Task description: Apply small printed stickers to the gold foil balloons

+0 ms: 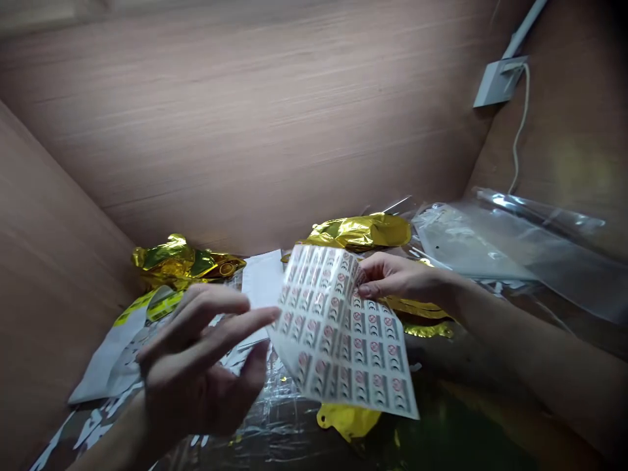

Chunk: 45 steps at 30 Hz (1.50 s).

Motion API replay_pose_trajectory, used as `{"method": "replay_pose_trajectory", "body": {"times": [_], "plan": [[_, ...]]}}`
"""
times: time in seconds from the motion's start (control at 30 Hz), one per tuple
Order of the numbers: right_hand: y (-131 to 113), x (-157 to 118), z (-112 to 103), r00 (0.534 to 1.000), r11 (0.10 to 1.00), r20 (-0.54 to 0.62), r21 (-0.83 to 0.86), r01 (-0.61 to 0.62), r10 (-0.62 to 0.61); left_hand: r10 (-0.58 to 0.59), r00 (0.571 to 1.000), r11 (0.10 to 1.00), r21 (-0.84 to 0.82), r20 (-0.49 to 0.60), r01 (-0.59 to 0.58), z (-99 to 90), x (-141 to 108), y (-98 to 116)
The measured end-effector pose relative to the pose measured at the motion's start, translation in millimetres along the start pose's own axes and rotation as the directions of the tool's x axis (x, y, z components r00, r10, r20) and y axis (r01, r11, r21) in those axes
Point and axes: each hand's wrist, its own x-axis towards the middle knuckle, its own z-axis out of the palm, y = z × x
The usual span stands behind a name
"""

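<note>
Laminate-panelled bay (220, 124); clear plastic bags (505, 248) and crumpled gold foil (360, 230) lying within. Sticker sheet (338, 333) held aloft, pinched at its upper corner by right hand (407, 281); left hand (196, 360) open, fingers spread, just beside. Creasing could be caused by the one-corner grip.

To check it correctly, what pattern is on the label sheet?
The label sheet shows rows of small red-circle labels; head view.

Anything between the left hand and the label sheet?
Nothing visible. The left hand has its fingers spread right at the left edge of the sheet of printed labels, which the right hand pinches. The white paper lies behind, not between.
</note>
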Motion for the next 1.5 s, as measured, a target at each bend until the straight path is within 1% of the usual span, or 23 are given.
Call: {"method": "replay_pose_trajectory", "body": {"times": [0.07, 0.13, 0.2, 0.23, 0.3, 0.4, 0.47, 0.5, 0.53, 0.6, 0.67, 0.7, 0.77, 0.83, 0.93, 1.0, 1.07, 1.1, 1.2, 1.27, 1.37, 1.43, 1.5], "plan": [[-0.5, -0.9, 3.0, 1.0, 0.999, 0.014, 0.024, -0.026, 0.026, 0.083, 0.979, 0.996, -0.052, 0.188, -0.075, 1.9, 7.9, 4.1], [-2.1, -1.4, 8.3, 0.999, 0.998, 0.006, 0.04, -0.051, 0.05, 0.131, 0.925, 0.988, -0.12, 0.358, -0.094, 9.7, 12.6, 11.1], [-3.6, -1.2, 15.0, 0.998, 0.997, 0.011, 0.047, -0.068, 0.068, 0.143, 0.885, 0.983, -0.167, 0.442, -0.075, 20.8, 12.7, 18.0], [-3.7, -0.6, 18.6, 0.997, 0.996, 0.012, 0.048, -0.074, 0.074, 0.142, 0.878, 0.982, -0.175, 0.458, -0.068, 26.4, 11.5, 20.7], [-0.9, 2.1, 25.4, 0.996, 0.995, -0.002, 0.057, -0.084, 0.084, 0.18, 0.876, 0.977, -0.183, 0.448, -0.107, 35.3, 7.7, 23.7], [9.6, 9.2, 32.0, 0.994, 0.992, 0.01, 0.07, -0.108, 0.107, 0.312, 0.875, 0.944, -0.229, 0.37, -0.24, 41.3, 2.2, 23.8], [15.6, 13.6, 34.3, 0.993, 0.994, 0.029, -0.022, -0.111, 0.112, 0.354, 0.876, 0.927, -0.249, 0.328, -0.281, 41.8, -0.7, 23.2], [16.6, 14.6, 35.6, 0.995, 0.986, 0.013, -0.132, -0.098, 0.101, 0.35, 0.88, 0.929, -0.243, 0.321, -0.281, 41.6, -1.9, 23.2], [15.9, 14.5, 37.6, 0.997, 0.957, -0.031, -0.279, -0.079, 0.073, 0.335, 0.887, 0.936, -0.223, 0.318, -0.274, 41.4, -2.9, 23.5], [9.2, 10.8, 44.8, 0.983, 0.817, -0.176, -0.573, -0.063, -0.048, 0.283, 0.905, 0.959, -0.124, 0.317, -0.256, 40.8, -4.1, 25.0], [-2.0, 3.4, 57.5, 0.939, 0.689, -0.282, -0.721, -0.074, -0.195, 0.227, 0.924, 0.969, 0.02, 0.307, -0.245, 40.4, -4.2, 27.4], [-7.8, -0.7, 65.6, 0.924, 0.668, -0.293, -0.742, -0.058, -0.245, 0.198, 0.931, 0.967, 0.094, 0.305, -0.236, 40.3, -3.9, 28.9], [-16.6, -7.4, 83.1, 0.922, 0.672, -0.247, -0.74, 0.019, -0.298, 0.142, 0.942, 0.955, 0.21, 0.303, -0.211, 40.4, -2.8, 32.2], [-19.8, -10.4, 98.5, 0.92, 0.672, -0.199, -0.735, 0.089, -0.339, 0.088, 0.949, 0.948, 0.267, 0.302, -0.173, 41.1, -1.8, 35.5], [-15.9, -9.1, 109.1, 0.895, 0.669, -0.236, -0.738, 0.088, -0.378, -0.007, 0.95, 0.966, 0.248, 0.312, -0.075, 41.0, -0.8, 39.1], [-12.3, -7.3, 106.8, 0.896, 0.697, -0.259, -0.714, 0.074, -0.361, -0.105, 0.936, 0.982, 0.183, 0.337, 0.044, 37.8, 1.2, 39.2], [-10.8, -6.6, 100.1, 0.913, 0.733, -0.248, -0.676, 0.077, -0.324, -0.207, 0.893, 0.978, 0.079, 0.399, 0.192, 31.2, 5.3, 37.0], [-11.0, -6.7, 96.1, 0.923, 0.749, -0.23, -0.657, 0.086, -0.308, -0.255, 0.855, 0.962, 0.026, 0.451, 0.273, 27.1, 8.1, 35.0], [-14.6, -7.5, 85.0, 0.95, 0.781, -0.174, -0.617, 0.101, -0.26, -0.362, 0.694, 0.856, -0.073, 0.622, 0.512, 16.1, 16.8, 27.5], [-18.7, -7.9, 78.7, 0.962, 0.796, -0.145, -0.597, 0.1, -0.23, -0.417, 0.607, 0.773, -0.088, 0.677, 0.629, 12.8, 20.8, 23.2], [-26.4, -8.8, 70.0, 0.979, 0.788, -0.083, -0.608, 0.099, -0.186, -0.451, 0.555, 0.703, -0.105, 0.699, 0.704, 13.5, 22.6, 19.0], [-31.2, -10.0, 64.9, 0.987, 0.765, -0.034, -0.637, 0.099, -0.156, -0.442, 0.521, 0.663, -0.126, 0.73, 0.738, 14.5, 22.0, 16.7], [-34.9, -11.5, 60.7, 0.992, 0.753, 0.005, -0.65, 0.1, -0.128, -0.41, 0.472, 0.593, -0.166, 0.78, 0.788, 13.9, 20.4, 13.4]]}}
